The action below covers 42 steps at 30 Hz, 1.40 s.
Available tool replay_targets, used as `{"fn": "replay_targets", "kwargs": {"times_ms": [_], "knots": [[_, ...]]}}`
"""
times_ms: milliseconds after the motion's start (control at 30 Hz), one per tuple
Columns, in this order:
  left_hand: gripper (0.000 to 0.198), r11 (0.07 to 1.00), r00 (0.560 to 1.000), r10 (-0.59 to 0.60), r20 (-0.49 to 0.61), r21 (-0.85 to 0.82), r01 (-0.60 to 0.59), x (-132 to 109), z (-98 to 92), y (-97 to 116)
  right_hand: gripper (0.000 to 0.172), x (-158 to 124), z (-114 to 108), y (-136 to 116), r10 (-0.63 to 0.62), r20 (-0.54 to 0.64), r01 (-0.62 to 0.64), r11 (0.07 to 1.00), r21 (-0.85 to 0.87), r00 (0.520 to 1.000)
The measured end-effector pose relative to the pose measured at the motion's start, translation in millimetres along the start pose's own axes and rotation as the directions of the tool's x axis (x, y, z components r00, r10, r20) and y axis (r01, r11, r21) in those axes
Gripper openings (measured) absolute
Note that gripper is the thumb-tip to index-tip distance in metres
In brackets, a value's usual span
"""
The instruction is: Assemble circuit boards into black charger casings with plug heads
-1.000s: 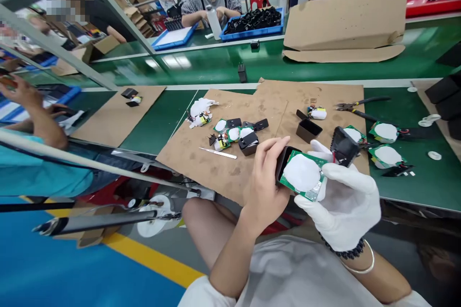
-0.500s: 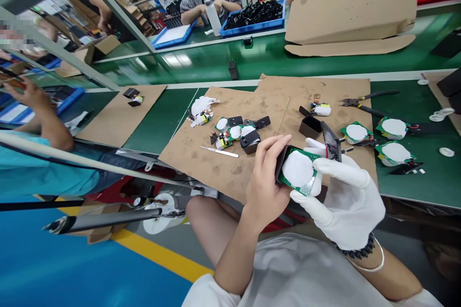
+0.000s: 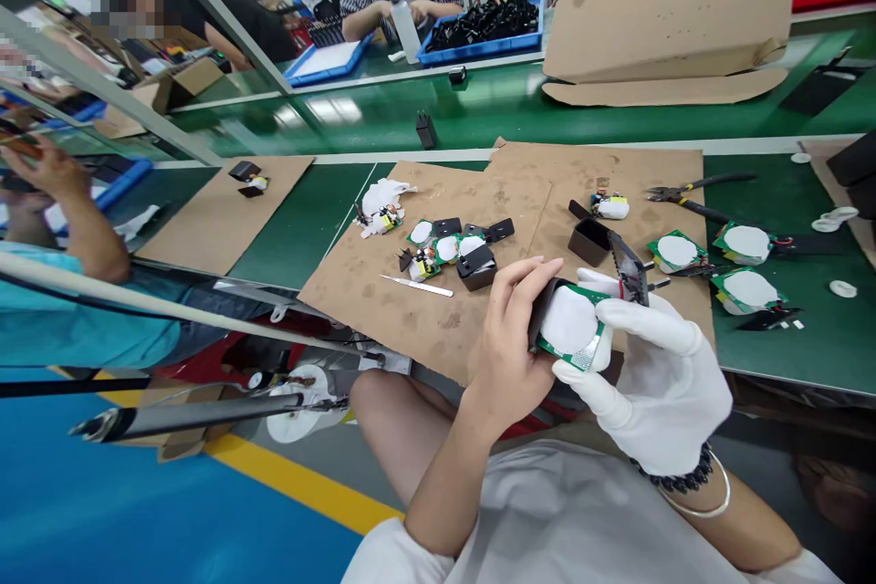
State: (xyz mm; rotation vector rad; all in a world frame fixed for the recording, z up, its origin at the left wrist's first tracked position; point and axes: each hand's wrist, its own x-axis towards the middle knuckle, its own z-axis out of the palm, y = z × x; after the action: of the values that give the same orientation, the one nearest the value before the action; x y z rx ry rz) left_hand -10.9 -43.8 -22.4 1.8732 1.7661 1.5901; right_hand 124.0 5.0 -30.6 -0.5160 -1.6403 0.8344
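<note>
Bare, my left hand (image 3: 516, 347) is wrapped round a black case (image 3: 542, 315) whose open side faces right. A green circuit board with a round white pad (image 3: 569, 321) sits at that opening, partly inside. My right hand (image 3: 657, 374), in a white glove, grips the board's right edge between thumb and fingers. From the board a black end plate (image 3: 628, 269) stands up beside the gloved fingers. Behind the hands, an open black case (image 3: 589, 239) rests on the cardboard (image 3: 506, 192), near a small loose circuit assembly (image 3: 609, 205).
Boards with white pads (image 3: 749, 290) lie at right, by pliers (image 3: 684, 193). Left of my hands are tweezers (image 3: 419, 286), several boards (image 3: 448, 249) and a black case (image 3: 477, 267). A black adapter (image 3: 425, 130) stands on the green belt (image 3: 328, 132). Co-workers sit at left and across.
The black case in my left hand has tilted slightly, and the board shows a little farther right. The adapters on the belt have shifted left. A co-worker at back left has leaned into view.
</note>
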Motion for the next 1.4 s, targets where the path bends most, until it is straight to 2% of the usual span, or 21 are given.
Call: {"fn": "replay_targets", "kwargs": {"times_ms": [200,333,633,900,1100,1267,1400], "knots": [[0.048,1.000,1.000,0.007,-0.020,-0.027,-0.007,-1,0.6,-3,0.064,-2,-4,-5,0.000,0.046,0.004,0.998,-0.067,0.999],[0.046,0.997,1.000,0.007,-0.025,-0.071,-0.009,-3,2.1,-5,0.053,-3,-8,-9,0.057,0.100,-0.042,0.989,-0.144,0.993],[0.042,0.987,0.998,0.025,-0.057,-0.154,-0.034,-7,6.1,-15,0.045,7,-9,-16,-0.031,0.202,0.078,0.970,-0.230,0.979],[0.049,0.961,0.999,0.024,-0.046,-0.273,-0.036,-7,11.4,-24,0.033,14,-5,-19,-0.133,0.228,0.216,0.893,-0.394,0.965],[0.045,0.983,0.999,0.021,-0.036,-0.181,-0.027,-6,9.0,-21,0.024,16,-5,-23,-0.122,0.267,0.242,0.843,-0.481,0.956],[0.043,0.985,0.999,0.023,-0.038,-0.169,-0.029,-6,15.8,-27,0.019,17,0,-18,-0.087,0.262,0.217,0.822,-0.526,0.961],[0.040,0.961,0.993,-0.106,-0.046,-0.261,0.091,-9,35.4,-41,0.027,14,5,8,0.029,0.237,0.108,0.832,-0.544,0.971]]}}
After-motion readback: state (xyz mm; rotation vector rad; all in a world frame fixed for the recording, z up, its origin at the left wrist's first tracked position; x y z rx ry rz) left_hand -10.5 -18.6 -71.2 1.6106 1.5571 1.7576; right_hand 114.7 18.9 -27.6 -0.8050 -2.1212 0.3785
